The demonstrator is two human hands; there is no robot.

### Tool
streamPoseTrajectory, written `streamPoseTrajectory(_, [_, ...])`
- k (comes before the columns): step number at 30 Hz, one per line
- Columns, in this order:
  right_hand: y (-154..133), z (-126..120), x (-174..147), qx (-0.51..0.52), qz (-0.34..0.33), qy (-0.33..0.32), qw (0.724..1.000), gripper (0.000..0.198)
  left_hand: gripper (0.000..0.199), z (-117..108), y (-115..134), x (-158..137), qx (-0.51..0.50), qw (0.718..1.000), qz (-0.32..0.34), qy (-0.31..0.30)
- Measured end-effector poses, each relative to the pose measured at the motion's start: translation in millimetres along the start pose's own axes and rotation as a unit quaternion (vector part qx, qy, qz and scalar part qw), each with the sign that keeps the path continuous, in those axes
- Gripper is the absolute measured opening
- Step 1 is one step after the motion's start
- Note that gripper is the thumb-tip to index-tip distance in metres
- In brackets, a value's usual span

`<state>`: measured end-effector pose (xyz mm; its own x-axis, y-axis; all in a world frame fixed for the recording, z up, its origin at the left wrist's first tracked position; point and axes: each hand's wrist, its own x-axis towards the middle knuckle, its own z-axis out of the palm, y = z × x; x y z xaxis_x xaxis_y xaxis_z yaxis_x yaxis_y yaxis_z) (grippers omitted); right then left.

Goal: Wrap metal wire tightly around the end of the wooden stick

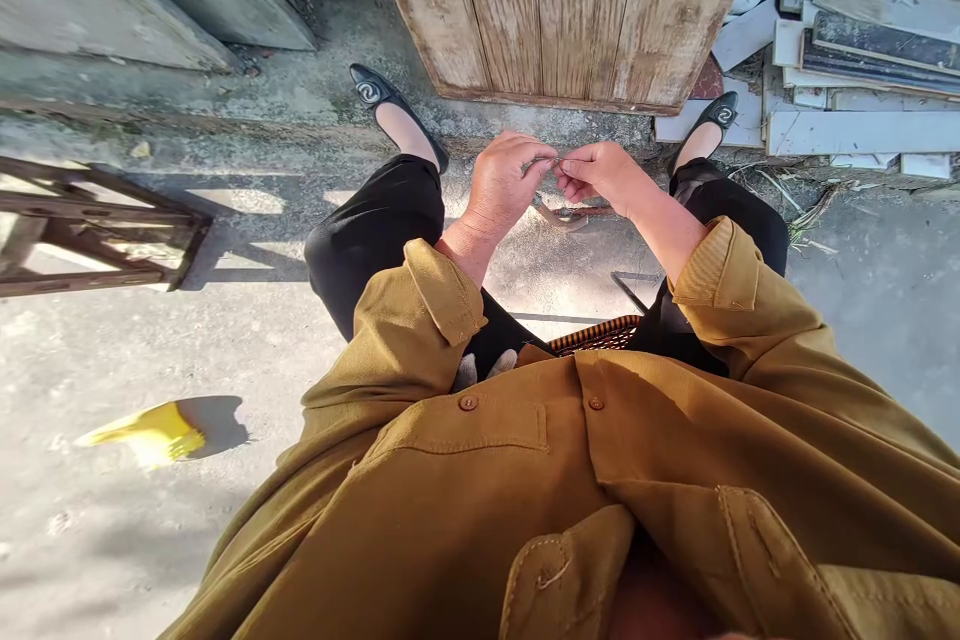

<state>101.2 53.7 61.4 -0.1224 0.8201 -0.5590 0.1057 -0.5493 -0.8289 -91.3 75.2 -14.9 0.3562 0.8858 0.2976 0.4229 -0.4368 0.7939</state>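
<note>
Left hand (504, 180): thumb and index tips pressed together, pinching a thin greenish piece (531, 163)
Right hand (611, 175): thumb and index pinched right beside left fingertips; other fingers curled; cannot tell if it grips the same piece
Thin piece: at the meeting fingertips, between the knees; too small to identify
Curved tool (559, 218): on ground (862, 320) past the hands, partly hidden
Wooden panel (547, 10): far, center
Black shoes (367, 92): 2, 1 each side of panel
White slabs (862, 132): piled, far right
Wooden frame (75, 210): left
Yellow object (161, 432): near left, on ground
Woven rim (596, 332): orange-black, between thighs
</note>
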Motion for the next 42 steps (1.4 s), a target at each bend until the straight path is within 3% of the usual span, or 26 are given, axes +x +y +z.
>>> streamPoseTrajectory(9, [-1,-3,3,-0.01,0.005,-0.019,1.0,0.036,0.007,-3,-11,4,-0.025,0.998,0.047,-0.021])
streamPoseTrajectory(16, [3,-5,5,-0.013,-0.009,-0.027,1.0,0.035,0.013,1,-6,4,-0.057,0.998,0.029,-0.012])
streamPoseTrajectory(23, [7,-14,13,-0.067,-0.085,-0.01,0.994,0.021,0.017,-4,-2,5,-0.048,0.997,0.048,-0.029])
streamPoseTrajectory(27, [8,-17,17,-0.086,-0.122,-0.043,0.988,0.022,0.011,-13,-4,7,-0.051,0.997,0.055,-0.021])
streamPoseTrajectory(32, [16,-16,21,-0.05,-0.118,-0.093,0.987,0.032,0.01,-30,-5,9,0.011,0.989,0.134,-0.056])
streamPoseTrajectory(37, [14,-17,18,-0.027,-0.118,-0.096,0.988,0.03,0.013,-36,0,10,0.05,0.98,0.189,-0.032])
streamPoseTrajectory(42, [6,-12,10,-0.004,-0.077,-0.08,0.994,0.026,0.019,-33,-5,8,-0.011,0.994,0.103,-0.024])
